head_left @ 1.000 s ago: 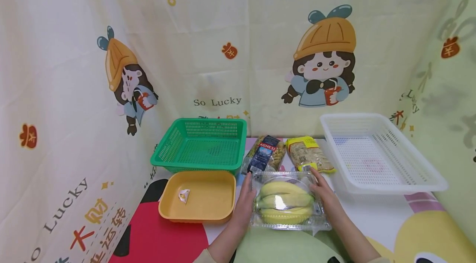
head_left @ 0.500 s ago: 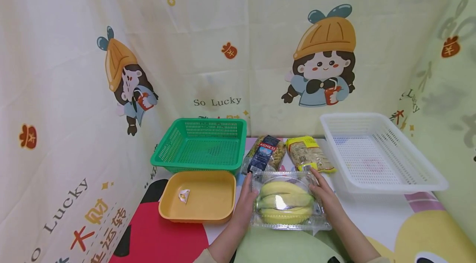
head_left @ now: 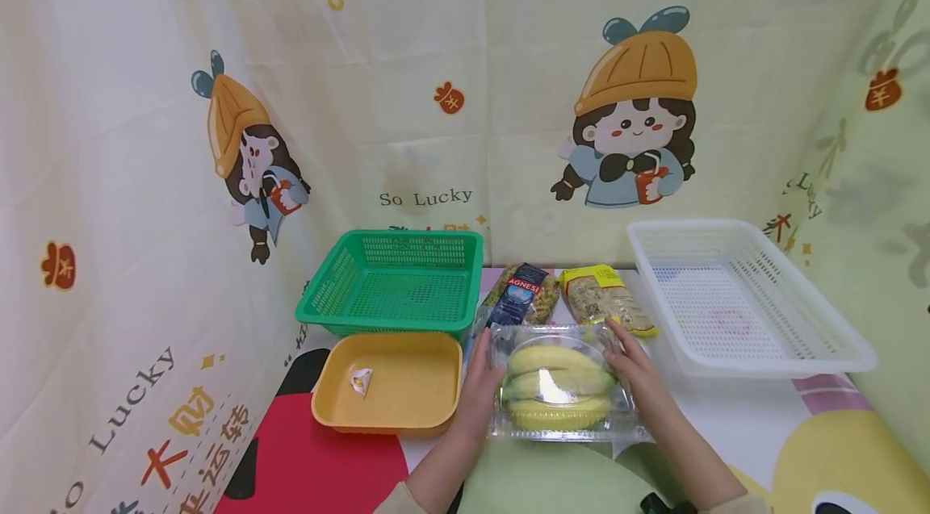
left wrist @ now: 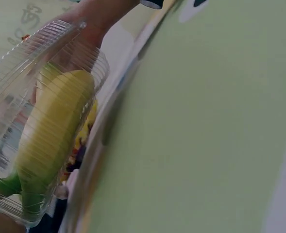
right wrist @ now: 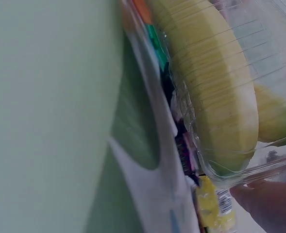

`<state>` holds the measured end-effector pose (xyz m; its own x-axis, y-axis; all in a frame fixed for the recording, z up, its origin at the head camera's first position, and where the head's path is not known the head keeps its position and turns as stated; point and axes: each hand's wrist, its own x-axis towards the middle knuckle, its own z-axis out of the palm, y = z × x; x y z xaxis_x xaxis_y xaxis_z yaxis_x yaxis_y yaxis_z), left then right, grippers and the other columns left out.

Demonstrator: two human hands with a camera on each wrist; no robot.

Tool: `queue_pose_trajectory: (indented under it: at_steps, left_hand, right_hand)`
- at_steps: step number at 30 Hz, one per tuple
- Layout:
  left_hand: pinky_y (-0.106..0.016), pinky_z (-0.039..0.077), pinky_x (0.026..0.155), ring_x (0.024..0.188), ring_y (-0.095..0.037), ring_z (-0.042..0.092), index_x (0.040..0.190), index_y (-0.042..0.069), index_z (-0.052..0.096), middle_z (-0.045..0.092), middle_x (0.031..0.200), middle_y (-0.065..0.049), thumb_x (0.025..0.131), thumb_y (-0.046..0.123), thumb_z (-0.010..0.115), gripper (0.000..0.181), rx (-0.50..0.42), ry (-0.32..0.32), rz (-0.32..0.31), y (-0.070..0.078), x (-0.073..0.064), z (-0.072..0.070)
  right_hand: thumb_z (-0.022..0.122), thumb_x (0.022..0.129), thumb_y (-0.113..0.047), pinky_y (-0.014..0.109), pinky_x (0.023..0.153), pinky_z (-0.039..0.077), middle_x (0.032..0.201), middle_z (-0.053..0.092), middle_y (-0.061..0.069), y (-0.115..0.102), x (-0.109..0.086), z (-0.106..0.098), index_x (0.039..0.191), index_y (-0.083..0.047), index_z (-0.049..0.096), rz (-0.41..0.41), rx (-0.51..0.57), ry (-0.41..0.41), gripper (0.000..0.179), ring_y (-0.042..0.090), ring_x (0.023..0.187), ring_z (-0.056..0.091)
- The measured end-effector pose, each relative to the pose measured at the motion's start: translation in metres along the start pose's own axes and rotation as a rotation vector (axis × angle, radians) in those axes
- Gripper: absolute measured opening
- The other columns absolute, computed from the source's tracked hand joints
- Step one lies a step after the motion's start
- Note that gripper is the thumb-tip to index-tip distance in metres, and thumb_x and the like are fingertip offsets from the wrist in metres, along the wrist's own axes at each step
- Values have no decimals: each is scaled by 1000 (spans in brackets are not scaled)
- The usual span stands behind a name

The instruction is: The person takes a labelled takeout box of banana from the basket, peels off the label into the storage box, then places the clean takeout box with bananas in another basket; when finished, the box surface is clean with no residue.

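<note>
A clear plastic clamshell box (head_left: 552, 436) with yellow-green bananas (head_left: 558, 385) inside is held between both hands, front and centre in the head view. My left hand (head_left: 475, 393) grips its left side, thumb along the lid's edge. On the opposite side my right hand (head_left: 643, 377) grips the box in the same way. From the left wrist, the box's ribbed side and the green banana stems show, with the table surface below. In the right wrist view a thumb (right wrist: 271, 201) lies against the box's lower corner.
Behind the box lie a pasta bag (head_left: 529, 292) labelled AGNESI and a yellow-topped bag (head_left: 606, 300). On the left, a green basket (head_left: 320, 312) stands behind an orange tray (head_left: 385, 425) containing a small white scrap (head_left: 360, 381). A white basket (head_left: 770, 365) stands at right.
Both hands have raised the banana box slightly and moved it a little away from the body. It now overlaps more of the pasta bag. The baskets and bags stay put.
</note>
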<state>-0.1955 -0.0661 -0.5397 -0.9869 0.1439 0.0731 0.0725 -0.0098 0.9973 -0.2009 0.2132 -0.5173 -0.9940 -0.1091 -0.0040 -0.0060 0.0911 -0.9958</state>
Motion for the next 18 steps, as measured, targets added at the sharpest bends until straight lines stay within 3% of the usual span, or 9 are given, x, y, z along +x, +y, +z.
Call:
queue_pose_trajectory:
  at_steps: [10, 13, 15, 18]
  left_hand:
    - [-58, 11, 123, 155, -28, 9, 158, 34, 17, 14, 166, 6, 102, 33, 49, 65, -34, -5, -19, 31, 9, -10]
    - [-52, 12, 124, 155, -24, 11, 158, 32, 18, 16, 166, 8, 102, 30, 49, 64, -25, 4, -3, 37, 12, -14]
    - [-50, 13, 124, 154, -23, 13, 158, 30, 20, 17, 166, 6, 102, 28, 48, 63, -12, 24, 6, 40, 14, -18]
    - [-51, 22, 122, 151, -26, 24, 156, 26, 28, 24, 164, 1, 102, 25, 46, 56, -7, 84, 6, 46, 18, -22]
  right_hand:
    - [46, 104, -24, 72, 116, 5, 168, 0, 9, -25, 9, 6, 159, -18, 20, -67, 14, -9, 61, 42, 152, 1]
    - [44, 104, -24, 69, 117, 9, 167, 9, 7, -33, 14, 9, 158, -19, 23, -65, 2, 38, 58, 40, 151, 12]
    - [41, 106, -28, 62, 119, 15, 165, 19, 6, -40, 17, 12, 157, -17, 27, -53, -17, 91, 54, 34, 148, 22]
    - [36, 107, -37, 40, 114, 33, 158, 33, 3, -49, 22, 16, 154, -17, 33, -1, -43, 174, 51, 24, 137, 37]
